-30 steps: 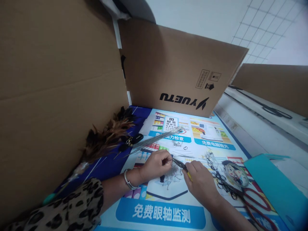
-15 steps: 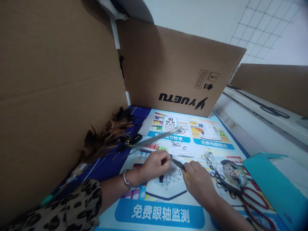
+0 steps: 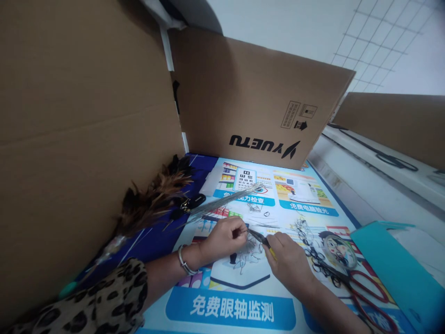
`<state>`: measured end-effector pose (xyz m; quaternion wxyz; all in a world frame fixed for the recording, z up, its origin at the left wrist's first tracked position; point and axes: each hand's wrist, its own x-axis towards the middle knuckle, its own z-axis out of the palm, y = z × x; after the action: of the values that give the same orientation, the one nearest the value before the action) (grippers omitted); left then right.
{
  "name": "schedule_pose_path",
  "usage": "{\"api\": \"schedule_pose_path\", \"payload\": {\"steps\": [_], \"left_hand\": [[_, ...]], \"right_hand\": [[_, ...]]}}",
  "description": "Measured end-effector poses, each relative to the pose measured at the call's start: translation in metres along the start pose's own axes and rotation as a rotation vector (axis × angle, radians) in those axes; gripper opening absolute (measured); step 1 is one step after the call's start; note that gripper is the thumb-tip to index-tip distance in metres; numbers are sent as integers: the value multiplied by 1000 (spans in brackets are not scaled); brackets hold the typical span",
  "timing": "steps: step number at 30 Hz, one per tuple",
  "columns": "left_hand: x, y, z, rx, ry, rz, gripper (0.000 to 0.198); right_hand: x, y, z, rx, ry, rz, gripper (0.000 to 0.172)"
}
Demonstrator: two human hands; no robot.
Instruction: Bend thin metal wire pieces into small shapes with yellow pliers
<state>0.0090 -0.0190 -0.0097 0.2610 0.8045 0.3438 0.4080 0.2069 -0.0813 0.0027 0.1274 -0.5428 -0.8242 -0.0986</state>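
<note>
Several bent wires [image 3: 247, 254], apparently worked, lie between left hand [image 3: 224, 237] and right hand [image 3: 291, 259], straight wires [image 3: 227, 199] beyond appear unworked, and the right grip holds pliers [image 3: 257, 236] at the left's narrow pinch, contents indiscernible.

A brown cardboard panel [image 3: 83, 93] stands at left, meeting a 2nd panel [image 3: 264, 93] with upside-down black lettering [image 3: 264, 145]. Behind rises a pale wall [image 3: 278, 28], a grid of dark lines [image 3: 372, 53] at upper right. A white ledge [image 3: 365, 150] runs along the right; the light is dim and cool.
</note>
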Motion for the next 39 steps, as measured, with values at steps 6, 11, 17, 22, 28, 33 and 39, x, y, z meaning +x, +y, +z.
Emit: {"api": "schedule_pose_path", "payload": {"steps": [6, 11, 17, 22, 28, 33, 39], "left_hand": [[0, 0, 0, -50, 13, -9, 12], [1, 2, -1, -82, 40, -11, 12], [2, 6, -4, -103, 41, -4, 11], [1, 6, -5, -83, 36, 0, 11], [1, 7, -5, -50, 33, 16, 11], [0, 6, -4, -12, 41, 36, 11], [-2, 3, -3, 40, 34, 56, 11]], "right_hand": [[1, 0, -2, 129, -21, 41, 15], [3, -2, -1, 347, -42, 118, 11], [4, -5, 3, 539, -31, 121, 13], [4, -4, 3, 605, -89, 130, 17], [2, -4, 6, 626, -93, 139, 14], [1, -4, 6, 533, -38, 107, 9], [1, -4, 4, 304, 26, 67, 15]]}}
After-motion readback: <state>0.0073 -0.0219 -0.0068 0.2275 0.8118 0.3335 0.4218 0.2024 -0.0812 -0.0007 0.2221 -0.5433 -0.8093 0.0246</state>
